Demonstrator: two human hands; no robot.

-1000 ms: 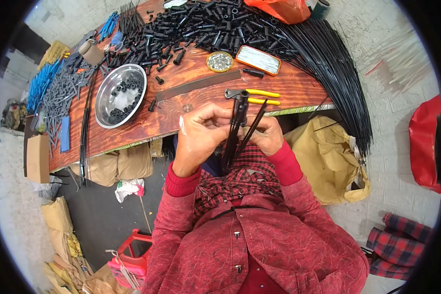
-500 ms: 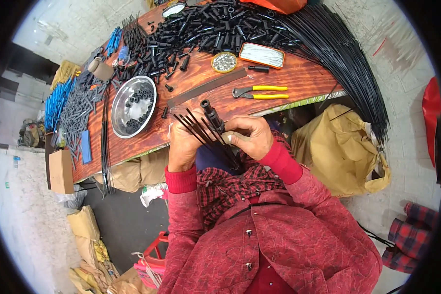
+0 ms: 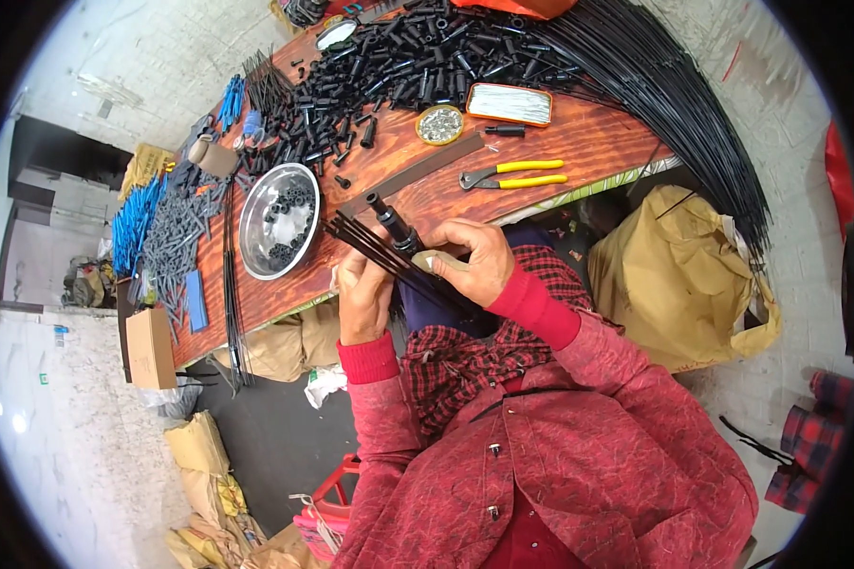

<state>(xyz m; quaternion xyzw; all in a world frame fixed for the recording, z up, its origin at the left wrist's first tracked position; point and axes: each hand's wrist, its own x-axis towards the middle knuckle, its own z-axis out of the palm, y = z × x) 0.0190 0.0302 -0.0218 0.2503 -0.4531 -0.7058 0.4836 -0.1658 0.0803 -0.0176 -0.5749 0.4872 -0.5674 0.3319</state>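
Above my lap, just off the table's near edge, my left hand (image 3: 362, 302) is closed around a bundle of thin black rods (image 3: 370, 245). The rods slant down to the right, and their lower ends are lost against the dark clothing. A stepped black plastic tube (image 3: 392, 224) stands tilted beside them, its hollow end pointing up and away. My right hand (image 3: 479, 258) pinches at the tube's lower end, thumb and forefinger together, with a pale covering on the thumb. The exact joint between tube and rods is hidden by the fingers.
On the wooden table (image 3: 408, 171) lie yellow-handled pliers (image 3: 517, 174), a dark metal bar (image 3: 413, 175), a clear bowl (image 3: 247, 237) of black rings, a tray of white pins (image 3: 510, 104) and a heap of black tubes (image 3: 427, 57). A tan bag (image 3: 674, 284) stands at right.
The view has shifted, so the table sits slightly further right. The black rods, fanned apart before, are now closer together. Both hands keep their hold on the rods and tube.
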